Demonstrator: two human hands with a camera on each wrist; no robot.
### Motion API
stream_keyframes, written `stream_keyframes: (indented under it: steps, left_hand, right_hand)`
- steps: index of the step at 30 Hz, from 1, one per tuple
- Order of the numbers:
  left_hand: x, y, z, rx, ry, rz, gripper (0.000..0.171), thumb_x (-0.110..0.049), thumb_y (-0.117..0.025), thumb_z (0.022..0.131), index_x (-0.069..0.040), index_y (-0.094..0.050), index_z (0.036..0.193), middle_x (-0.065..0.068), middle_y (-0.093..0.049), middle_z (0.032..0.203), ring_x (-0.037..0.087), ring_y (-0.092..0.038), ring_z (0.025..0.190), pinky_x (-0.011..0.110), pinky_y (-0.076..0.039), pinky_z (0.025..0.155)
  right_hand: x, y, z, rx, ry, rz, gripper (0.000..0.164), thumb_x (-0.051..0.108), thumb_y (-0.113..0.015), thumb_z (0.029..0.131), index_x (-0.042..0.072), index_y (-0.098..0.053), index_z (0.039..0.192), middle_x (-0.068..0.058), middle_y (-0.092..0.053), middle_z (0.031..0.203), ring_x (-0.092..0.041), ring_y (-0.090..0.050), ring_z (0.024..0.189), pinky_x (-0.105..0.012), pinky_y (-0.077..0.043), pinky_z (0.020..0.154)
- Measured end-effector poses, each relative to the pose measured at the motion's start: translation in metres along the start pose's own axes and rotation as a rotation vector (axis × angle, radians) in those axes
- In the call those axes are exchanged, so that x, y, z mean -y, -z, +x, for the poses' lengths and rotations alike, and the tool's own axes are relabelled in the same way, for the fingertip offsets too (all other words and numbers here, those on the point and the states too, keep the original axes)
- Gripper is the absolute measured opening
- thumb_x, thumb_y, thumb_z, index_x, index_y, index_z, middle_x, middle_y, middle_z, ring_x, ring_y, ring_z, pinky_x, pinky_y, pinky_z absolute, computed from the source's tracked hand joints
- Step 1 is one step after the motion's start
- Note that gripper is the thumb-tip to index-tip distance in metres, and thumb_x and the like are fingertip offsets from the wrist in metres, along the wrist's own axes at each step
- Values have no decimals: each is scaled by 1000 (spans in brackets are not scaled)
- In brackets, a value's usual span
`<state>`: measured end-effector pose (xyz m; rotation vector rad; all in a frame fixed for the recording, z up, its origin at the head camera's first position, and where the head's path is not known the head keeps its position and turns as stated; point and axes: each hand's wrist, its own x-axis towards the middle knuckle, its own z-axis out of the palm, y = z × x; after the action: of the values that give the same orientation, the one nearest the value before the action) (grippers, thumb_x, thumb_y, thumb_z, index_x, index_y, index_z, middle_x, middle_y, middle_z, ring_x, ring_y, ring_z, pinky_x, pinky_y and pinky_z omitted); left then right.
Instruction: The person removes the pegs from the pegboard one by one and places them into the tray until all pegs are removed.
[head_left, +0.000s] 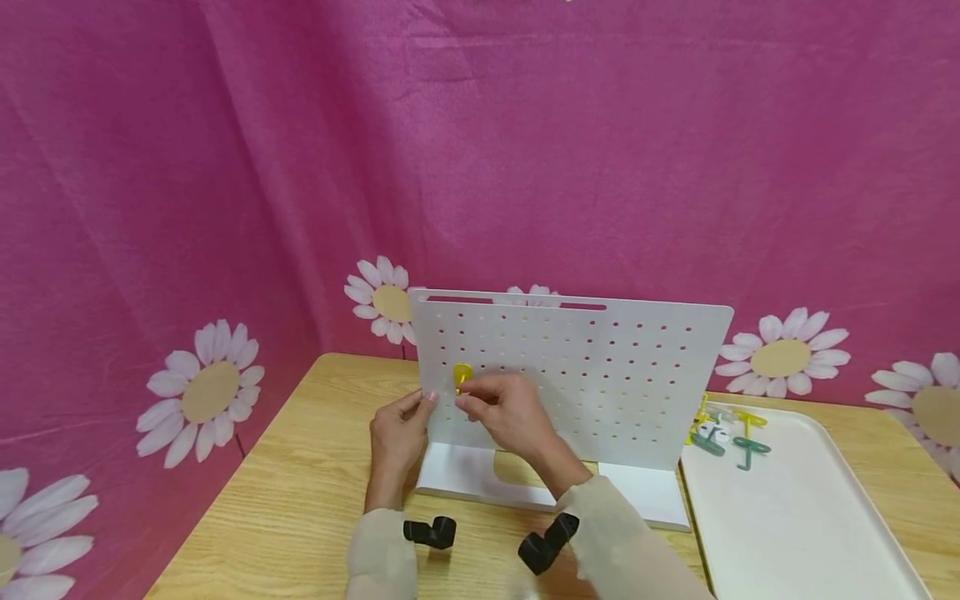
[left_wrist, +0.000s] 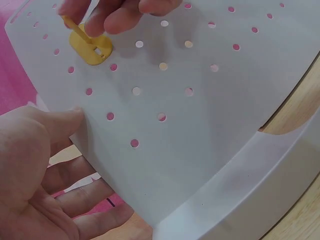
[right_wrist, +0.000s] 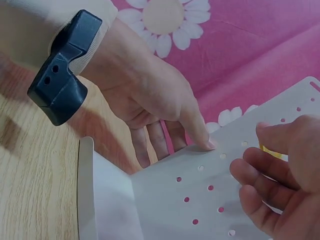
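A white pegboard (head_left: 645, 408) stands upright on its white base, with rows of round holes. My left hand (head_left: 396, 435) grips its left edge, the thumb on the front face and the other fingers behind, as the left wrist view shows. Against the board's left part lies the oval plate of a yellow hook (left_wrist: 91, 48). My right hand (head_left: 512, 410) pinches the hook's protruding arm between thumb and fingers. In the right wrist view the right fingers cover most of the hook. Whether its pegs sit fully in the holes cannot be seen.
Right of the board lies a white tray (head_left: 810, 517) on the wooden table (head_left: 262, 500). Yellow, green and white hooks (head_left: 750, 446) are gathered at its far left corner. A pink curtain (head_left: 525, 150) with daisies hangs behind and to the left.
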<state>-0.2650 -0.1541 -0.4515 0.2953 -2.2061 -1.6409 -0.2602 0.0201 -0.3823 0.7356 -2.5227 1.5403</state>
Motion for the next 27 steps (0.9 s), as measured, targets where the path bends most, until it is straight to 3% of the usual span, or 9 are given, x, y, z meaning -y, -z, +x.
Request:
stream_keyframes:
  steps: [7,15,22,27]
  left_hand:
    - [-1,-1,0,10,-1,8,33,-31,-74,93,-8,-76,117,12,-74,101,21,-65,86,32,-52,70]
    - [-3,-1,-1,16,16,13,34,-33,-72,94,-9,-74,119,12,-73,107,22,-65,92,36,-53,75]
    - [-2,-1,-2,17,28,15,34,-33,-73,94,-9,-75,119,11,-74,102,21,-64,83,29,-51,65]
    - [-1,1,-1,18,22,19,35,-33,-72,94,-9,-74,120,11,-73,109,23,-65,94,35,-53,75]
  right_hand:
    - [0,-1,3,-14,22,-9,16,9,-73,92,1,-78,105,-2,-70,80,-16,-64,68,-30,-50,60]
    - [1,1,3,-34,2,-5,15,7,-73,91,0,-78,104,-11,-72,83,-22,-66,71,-31,-49,60]
    - [4,5,-3,-43,24,-7,15,8,-73,91,1,-78,103,-9,-71,80,-29,-65,73,-31,-49,60]
    - [3,12,-9,-59,46,-34,14,8,-75,90,2,-79,102,-5,-72,80,-21,-66,72,-29,-50,60]
